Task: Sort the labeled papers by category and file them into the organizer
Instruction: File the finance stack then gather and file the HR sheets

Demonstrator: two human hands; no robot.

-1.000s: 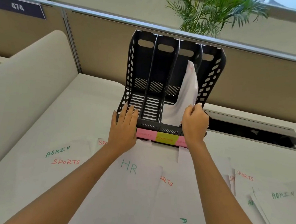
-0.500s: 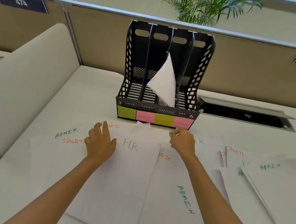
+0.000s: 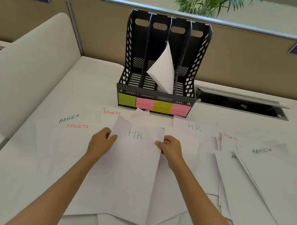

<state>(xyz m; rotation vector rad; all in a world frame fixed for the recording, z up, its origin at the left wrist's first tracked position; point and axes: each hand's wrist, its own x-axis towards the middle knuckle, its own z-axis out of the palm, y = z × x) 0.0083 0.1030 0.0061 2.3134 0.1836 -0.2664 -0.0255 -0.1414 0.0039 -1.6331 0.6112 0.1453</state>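
A black organizer (image 3: 135, 56) with several upright slots stands at the back of the desk. Green and pink sticky labels run along its front. One white sheet (image 3: 163, 72) leans bent in the third slot from the left. In front of it, a white paper marked HR (image 3: 131, 165) is held at its upper edges by both hands. My left hand (image 3: 101, 144) pinches its left edge and my right hand (image 3: 171, 150) pinches its right edge. Loose sheets marked ADMIN (image 3: 69, 118), SPORTS (image 3: 111, 112) and HR (image 3: 194, 126) lie spread around it.
A beige partition wall (image 3: 240, 54) rises right behind the organizer. An open cable slot (image 3: 239, 104) is cut into the desk at the right. A padded divider (image 3: 26, 75) borders the desk on the left. More overlapping papers (image 3: 264, 178) cover the right side.
Both hands left the organizer, where the right hand let go of the sheet in the slot, and came back to the desk. They now grip the HR paper by its two sides.
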